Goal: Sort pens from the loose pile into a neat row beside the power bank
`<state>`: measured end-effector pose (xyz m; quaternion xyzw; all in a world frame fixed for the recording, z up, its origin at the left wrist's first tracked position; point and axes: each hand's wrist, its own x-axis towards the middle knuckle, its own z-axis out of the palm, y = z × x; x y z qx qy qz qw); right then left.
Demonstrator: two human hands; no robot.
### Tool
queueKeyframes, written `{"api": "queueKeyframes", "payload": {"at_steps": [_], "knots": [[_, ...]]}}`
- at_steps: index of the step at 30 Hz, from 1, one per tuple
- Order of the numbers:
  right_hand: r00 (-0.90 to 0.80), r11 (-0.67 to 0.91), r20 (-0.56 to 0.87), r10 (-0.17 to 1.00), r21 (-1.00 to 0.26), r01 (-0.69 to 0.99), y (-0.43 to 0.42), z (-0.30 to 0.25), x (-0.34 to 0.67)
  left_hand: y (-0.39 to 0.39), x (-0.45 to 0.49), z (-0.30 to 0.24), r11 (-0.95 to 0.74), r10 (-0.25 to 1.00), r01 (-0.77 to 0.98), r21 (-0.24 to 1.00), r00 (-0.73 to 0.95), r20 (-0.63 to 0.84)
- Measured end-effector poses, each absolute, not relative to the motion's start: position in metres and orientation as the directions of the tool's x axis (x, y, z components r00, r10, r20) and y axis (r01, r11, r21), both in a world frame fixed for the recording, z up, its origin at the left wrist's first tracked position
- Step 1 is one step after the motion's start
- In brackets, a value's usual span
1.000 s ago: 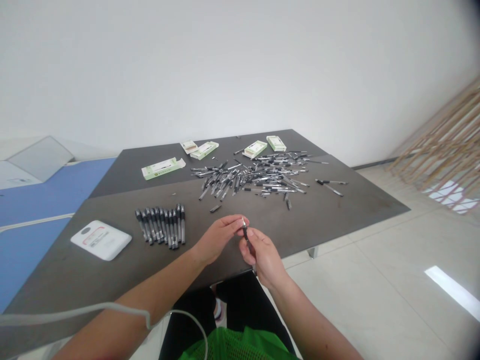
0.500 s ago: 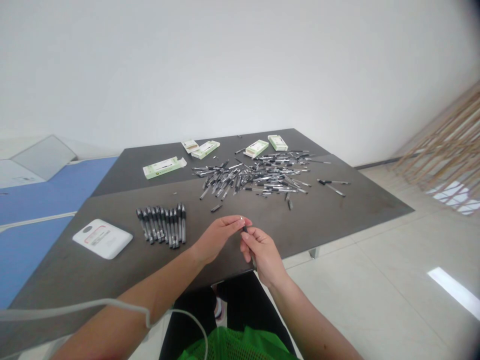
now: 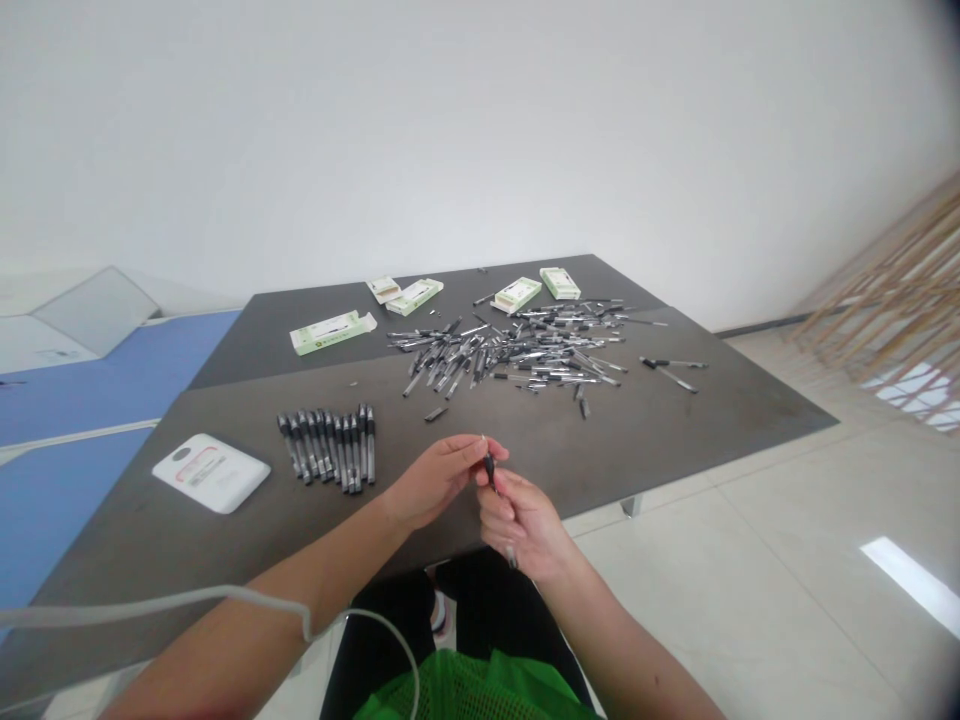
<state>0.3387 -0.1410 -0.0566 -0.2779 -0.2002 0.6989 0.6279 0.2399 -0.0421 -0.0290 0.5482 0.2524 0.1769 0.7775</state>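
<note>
Close to the table's front edge, both my hands meet on one pen [image 3: 490, 470] with a black grip. My left hand [image 3: 442, 475] is closed, pinching the pen's upper end between thumb and fingertips. Lower down, my right hand [image 3: 525, 520] has its fingers wrapped around the barrel, which they mostly hide; a clear, shiny end [image 3: 511, 555] shows below its palm. To the left of my hands lies a neat row of capped pens [image 3: 330, 447], side by side. Beyond them spreads a loose pile of pen parts [image 3: 517, 350], black and clear.
Green-and-white pen boxes [image 3: 332, 332] lie along the back of the dark table [image 3: 645, 450]. A white flat case [image 3: 211, 472] rests at the left. A few loose parts [image 3: 671, 372] lie to the right. A pale cable [image 3: 187, 594] crosses my left forearm.
My right hand has slid a little lower and turned, uncovering more of the black grip and the clear end under its palm. My left hand keeps its pinch. The view has shifted slightly.
</note>
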Motion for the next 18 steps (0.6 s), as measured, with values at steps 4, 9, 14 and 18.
{"api": "queueKeyframes", "payload": {"at_steps": [4,9,14,18], "knots": [[0.013,-0.119,-0.187,0.982,-0.673,-0.730,-0.139,-0.060,0.343,-0.025,0.238,-0.032,0.063,0.587,0.106,0.992,0.800,-0.123],[0.351,-0.024,-0.185,0.918,-0.909,-0.416,-0.130,-0.069,0.351,0.028,0.230,-0.051,-0.493,0.829,0.581,0.648,0.540,0.147],[0.410,-0.027,-0.095,0.907,-0.985,-0.170,-0.125,-0.074,0.362,0.052,0.227,-0.064,-0.594,0.799,0.740,0.317,0.587,0.129],[0.430,-0.005,0.139,0.892,-0.949,0.316,-0.126,-0.067,0.378,0.035,0.224,-0.050,-0.571,0.779,0.643,0.510,0.621,0.089]]}}
